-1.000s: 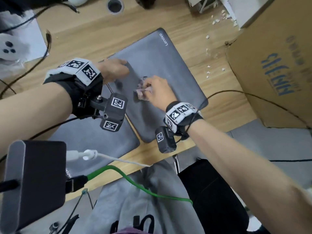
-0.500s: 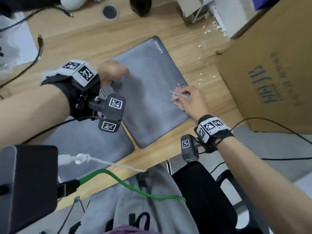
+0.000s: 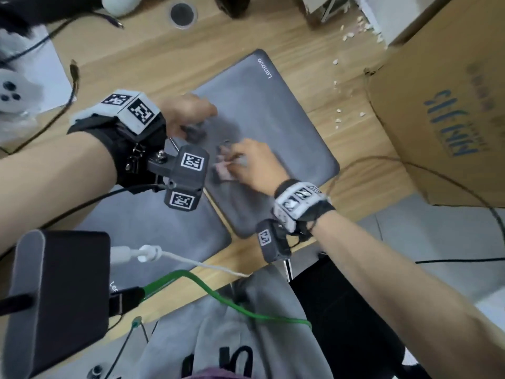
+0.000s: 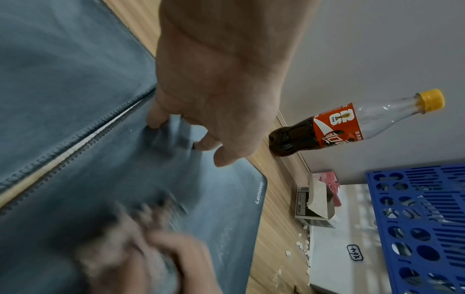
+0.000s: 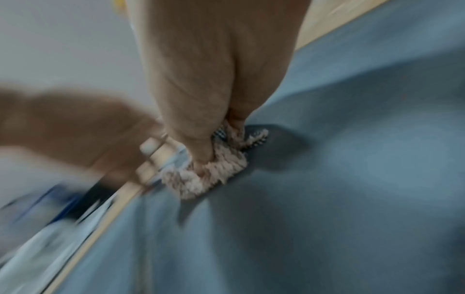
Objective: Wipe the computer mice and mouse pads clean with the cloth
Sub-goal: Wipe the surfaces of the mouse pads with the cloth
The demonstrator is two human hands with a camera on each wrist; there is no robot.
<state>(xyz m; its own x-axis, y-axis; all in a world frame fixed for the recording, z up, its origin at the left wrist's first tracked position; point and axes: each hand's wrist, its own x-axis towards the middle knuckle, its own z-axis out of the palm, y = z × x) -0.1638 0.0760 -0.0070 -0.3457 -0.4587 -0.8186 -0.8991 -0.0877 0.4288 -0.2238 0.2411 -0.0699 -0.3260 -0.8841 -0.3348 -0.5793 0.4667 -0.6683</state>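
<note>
The right hand (image 3: 252,165) bunches the cloth (image 5: 214,169) against the Lenovo mouse pad (image 3: 276,116) — the left hand (image 3: 188,116) presses spread fingertips on the pad's near-left edge.

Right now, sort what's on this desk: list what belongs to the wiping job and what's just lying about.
Part of the job:
- cloth, bunched in the right hand
- Lenovo mouse pad, pressed by the left hand
- second mouse pad, beside it

Lying about:
- cola bottle
- cardboard box
- blue crate
- white crumbs
- green cable
</note>
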